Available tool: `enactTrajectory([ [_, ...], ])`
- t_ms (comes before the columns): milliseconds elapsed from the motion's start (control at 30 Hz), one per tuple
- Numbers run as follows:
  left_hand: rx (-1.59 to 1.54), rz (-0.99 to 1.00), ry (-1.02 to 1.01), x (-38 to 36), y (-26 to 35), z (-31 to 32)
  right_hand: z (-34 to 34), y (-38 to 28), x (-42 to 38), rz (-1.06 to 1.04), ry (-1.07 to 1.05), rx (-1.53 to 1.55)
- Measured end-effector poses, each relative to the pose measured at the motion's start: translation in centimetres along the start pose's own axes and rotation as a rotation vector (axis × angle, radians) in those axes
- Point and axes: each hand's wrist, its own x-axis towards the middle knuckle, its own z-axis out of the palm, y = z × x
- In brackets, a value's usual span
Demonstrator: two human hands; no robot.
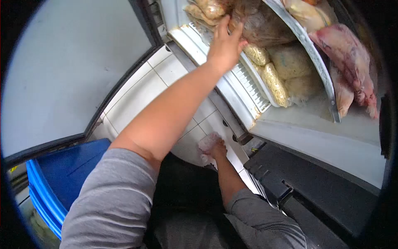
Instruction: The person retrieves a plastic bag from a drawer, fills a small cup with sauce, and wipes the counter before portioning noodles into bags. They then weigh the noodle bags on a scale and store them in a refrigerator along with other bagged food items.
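Note:
My left hand (226,47) reaches up into the fridge (327,137), its fingers apart against a plastic bag of brownish food (265,25). Just below that hand lie clear bags of pale, shredded-looking food (275,85), stacked on a white rack (251,85). My right hand (218,148) hangs low over the floor, closed around a clear plastic bag (207,143) with something pale and pinkish in it. What exactly this bag contains is too small to tell.
Raw meat in plastic (346,58) rests beyond a curved, frosty shelf edge (315,50). The fridge door (78,70) stands open on the left, above a blue bin (74,170). A black case-like object (306,195) is at lower right. White tiles (145,91) cover the floor.

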Motion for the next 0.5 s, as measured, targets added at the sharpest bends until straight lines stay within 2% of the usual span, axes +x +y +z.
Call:
enactTrajectory([
  [33, 0.011, -0.007, 0.009, -0.3, 0.5, -0.4, 0.5, -0.1, -0.4, 0.107, -0.007, 0.085],
  [67, -0.078, -0.067, -0.042, -0.7, 0.9, -0.7, 1.0, 0.2, -1.1, 0.094, -0.007, 0.072],
  [100, -0.167, -0.125, -0.092, -1.1, 1.1, -1.4, 2.3, 1.1, -1.1, 0.09, 0.003, 0.183],
  [133, -0.215, -0.158, -0.094, -1.6, 1.6, -2.4, 3.3, 1.8, -1.0, 0.089, 0.013, 0.293],
  [167, -0.217, -0.169, -0.079, -2.5, 2.1, -3.1, 3.7, 2.2, -1.3, 0.085, 0.016, 0.275],
  [233, -0.267, -0.258, 0.005, -4.3, 2.4, -4.3, 3.8, 1.6, -2.8, -0.065, -0.012, 0.433],
  [300, -0.313, -0.262, 0.098, -5.8, 2.7, -6.0, 2.2, 0.4, -5.4, -0.024, -0.024, 0.474],
  [367, -0.23, -0.38, 0.295, -7.0, 3.8, -9.4, -0.2, -0.7, -8.2, 0.007, -0.02, 0.484],
  [400, -0.222, -0.393, 0.36, -7.4, 4.7, -12.0, 3.2, 0.5, -7.0, -0.097, 0.245, 0.382],
  [433, -0.218, -0.408, 0.425, -8.0, 5.7, -14.8, 1.8, -0.2, -8.5, -0.097, 0.256, 0.383],
  [500, -0.146, -0.446, 0.576, -8.7, 8.7, -21.7, -3.1, -1.9, -13.1, 0.021, -0.016, 1.097],
])
